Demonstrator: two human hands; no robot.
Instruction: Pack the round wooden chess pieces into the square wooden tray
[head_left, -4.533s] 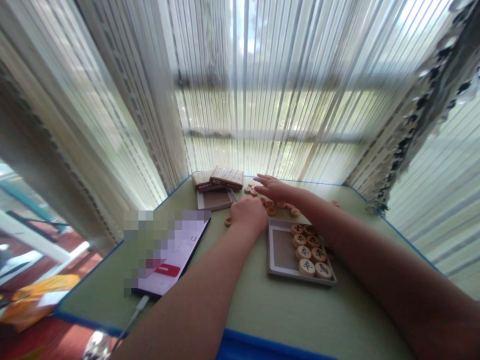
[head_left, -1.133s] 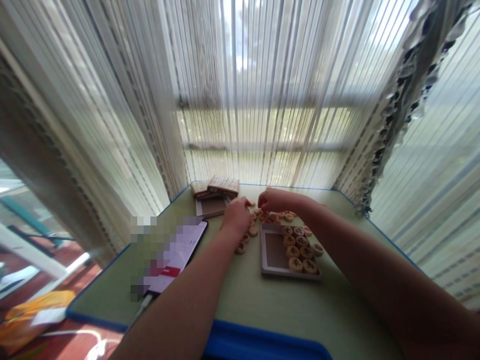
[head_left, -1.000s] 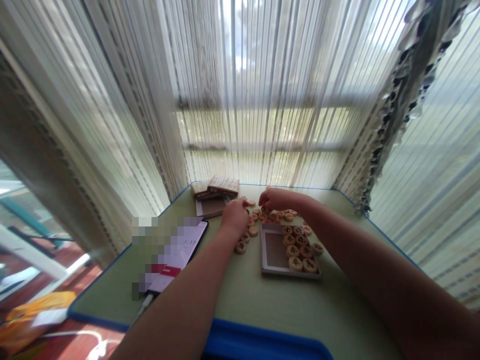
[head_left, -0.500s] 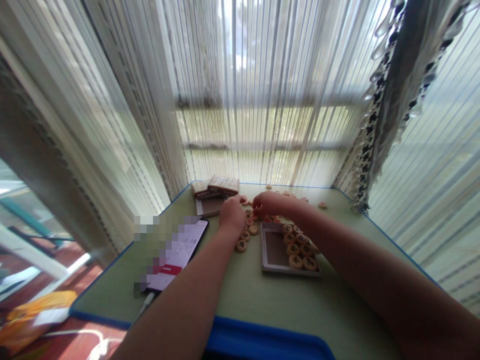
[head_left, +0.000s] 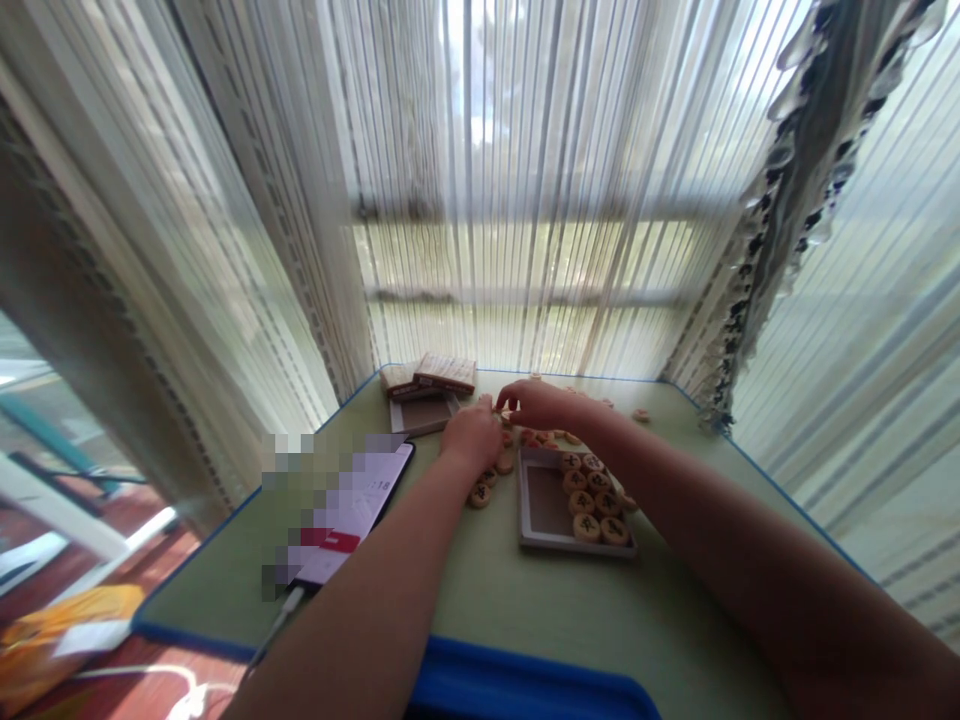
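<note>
Round wooden Chinese chess pieces (head_left: 480,495) marked with characters lie loosely about the table's middle. My left hand (head_left: 474,438) rests palm down over some of them, fingers stretched forward; what is under the palm is hidden. Just right of it, my right hand (head_left: 536,404) arches low above more pieces, its thumb and fingers bent but apart. A piece appears near those fingertips, though I see no firm grip on it. Closer to me sits a shallow box tray (head_left: 544,505), its right side holding several pieces with dark characters in two columns.
At the back left lie stacked boxes (head_left: 446,372) beside another shallow tray (head_left: 421,414). A phone (head_left: 356,515) with a charging cable (head_left: 279,618) is on the left. Several pieces (head_left: 640,415) are scattered toward the far right. Sheer curtains (head_left: 525,250) hang behind the blue-edged table (head_left: 465,590).
My right hand has shifted slightly left and its fingers have lifted and spread. My left hand has moved a little right, covering more pieces. The view has tilted slightly.
</note>
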